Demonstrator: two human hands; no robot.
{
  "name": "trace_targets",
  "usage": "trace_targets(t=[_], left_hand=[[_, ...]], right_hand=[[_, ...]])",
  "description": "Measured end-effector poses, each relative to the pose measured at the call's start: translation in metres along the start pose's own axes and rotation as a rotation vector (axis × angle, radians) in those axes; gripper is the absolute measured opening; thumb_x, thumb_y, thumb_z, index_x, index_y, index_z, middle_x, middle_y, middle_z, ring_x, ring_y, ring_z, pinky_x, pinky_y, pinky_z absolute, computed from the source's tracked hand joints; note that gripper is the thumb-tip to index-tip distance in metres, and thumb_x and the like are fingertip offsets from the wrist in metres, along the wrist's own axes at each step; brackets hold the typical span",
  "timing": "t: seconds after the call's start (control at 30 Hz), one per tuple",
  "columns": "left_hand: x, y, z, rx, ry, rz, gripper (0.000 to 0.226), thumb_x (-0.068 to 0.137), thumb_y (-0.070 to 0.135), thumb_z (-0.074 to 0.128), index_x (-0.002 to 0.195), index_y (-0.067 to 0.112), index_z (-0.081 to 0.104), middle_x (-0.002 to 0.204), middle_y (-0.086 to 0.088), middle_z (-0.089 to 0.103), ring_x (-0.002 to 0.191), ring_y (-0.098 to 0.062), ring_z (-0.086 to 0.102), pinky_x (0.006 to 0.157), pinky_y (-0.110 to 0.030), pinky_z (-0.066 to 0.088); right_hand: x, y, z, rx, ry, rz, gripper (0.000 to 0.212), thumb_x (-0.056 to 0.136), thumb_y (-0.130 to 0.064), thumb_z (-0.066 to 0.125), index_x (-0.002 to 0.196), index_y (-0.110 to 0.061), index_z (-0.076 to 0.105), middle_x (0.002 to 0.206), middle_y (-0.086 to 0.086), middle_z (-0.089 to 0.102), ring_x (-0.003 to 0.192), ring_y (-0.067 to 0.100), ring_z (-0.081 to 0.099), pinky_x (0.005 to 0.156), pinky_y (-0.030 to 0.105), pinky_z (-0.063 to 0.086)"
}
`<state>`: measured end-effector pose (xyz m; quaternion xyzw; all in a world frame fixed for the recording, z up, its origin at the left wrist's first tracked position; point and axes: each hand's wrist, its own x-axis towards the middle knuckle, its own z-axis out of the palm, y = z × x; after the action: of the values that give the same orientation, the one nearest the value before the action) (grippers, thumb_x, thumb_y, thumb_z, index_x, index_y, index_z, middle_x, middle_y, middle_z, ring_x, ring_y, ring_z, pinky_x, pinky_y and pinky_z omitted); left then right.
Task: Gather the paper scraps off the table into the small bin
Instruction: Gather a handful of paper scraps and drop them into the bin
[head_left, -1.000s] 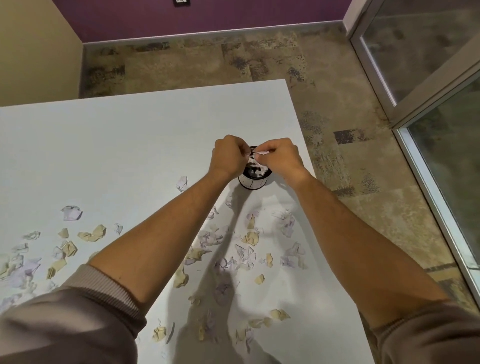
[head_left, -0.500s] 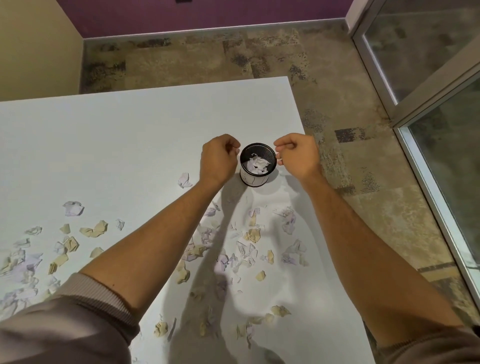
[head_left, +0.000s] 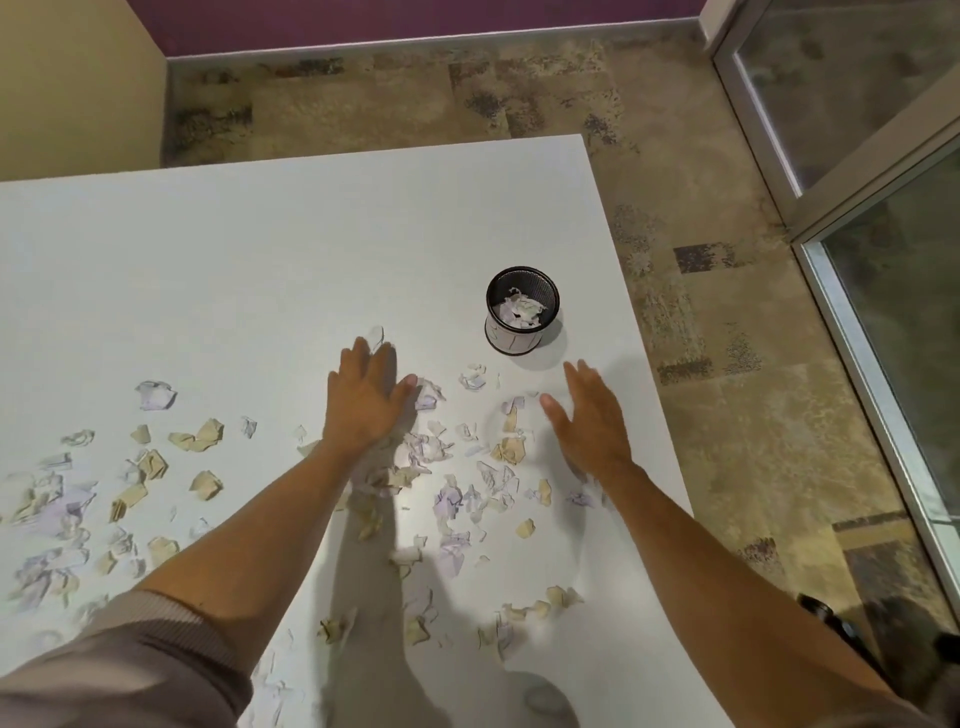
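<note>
The small black mesh bin (head_left: 521, 312) stands upright near the table's right edge, with white scraps inside. Torn white and tan paper scraps (head_left: 457, 467) lie scattered between and below my hands, and more of the scraps (head_left: 124, 488) spread toward the left. My left hand (head_left: 366, 397) is flat and open, palm down, left of the bin, fingertips by one white scrap. My right hand (head_left: 592, 415) is open, fingers spread, just below the bin. Neither hand holds anything.
The white table (head_left: 260, 249) ends at its right edge (head_left: 649, 395) close to the bin, with patterned carpet beyond. A glass door frame (head_left: 857, 322) runs along the right. A dark object (head_left: 831, 623) sits on the floor at lower right.
Both hands were closed over the bin a second ago, then parted. They have now drawn back toward me, opened flat and dropped to the scraps below the bin.
</note>
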<state>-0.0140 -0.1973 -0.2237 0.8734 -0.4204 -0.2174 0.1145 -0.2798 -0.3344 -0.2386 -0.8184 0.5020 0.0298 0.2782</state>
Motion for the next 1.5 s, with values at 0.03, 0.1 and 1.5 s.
trace_targets(t=[0.03,0.1,1.5], left_hand=[[-0.005,-0.002,0.005,0.017,-0.010,0.042,0.075,0.089,0.067,0.026,0.143,0.016,0.038,0.150,-0.016,0.031,0.136,-0.034,0.031,0.107,-0.051,0.029],[-0.017,-0.002,0.014,0.032,-0.048,0.097,0.072,0.092,0.066,0.023,0.146,0.020,0.033,0.155,-0.014,0.027,0.142,-0.034,0.024,0.113,-0.054,0.023],[-0.113,0.044,0.024,-0.292,-0.182,0.050,0.027,0.078,-0.008,0.058,0.088,0.007,0.078,0.099,-0.012,0.075,0.095,-0.026,0.069,0.085,-0.028,0.052]], right_hand=[[-0.006,0.000,0.007,-0.053,-0.008,-0.029,0.065,0.099,-0.054,0.027,0.153,-0.018,0.018,0.162,0.007,0.014,0.149,0.023,0.009,0.120,0.042,0.008],[-0.015,-0.003,0.017,-0.123,-0.020,-0.088,0.068,0.098,-0.057,0.022,0.153,-0.017,0.016,0.162,0.008,0.013,0.150,0.025,0.007,0.120,0.046,0.006],[-0.098,-0.057,0.020,0.383,0.043,-0.100,0.009,0.079,-0.004,0.071,0.084,0.001,0.076,0.089,0.011,0.076,0.079,0.015,0.068,0.075,0.007,0.044]])
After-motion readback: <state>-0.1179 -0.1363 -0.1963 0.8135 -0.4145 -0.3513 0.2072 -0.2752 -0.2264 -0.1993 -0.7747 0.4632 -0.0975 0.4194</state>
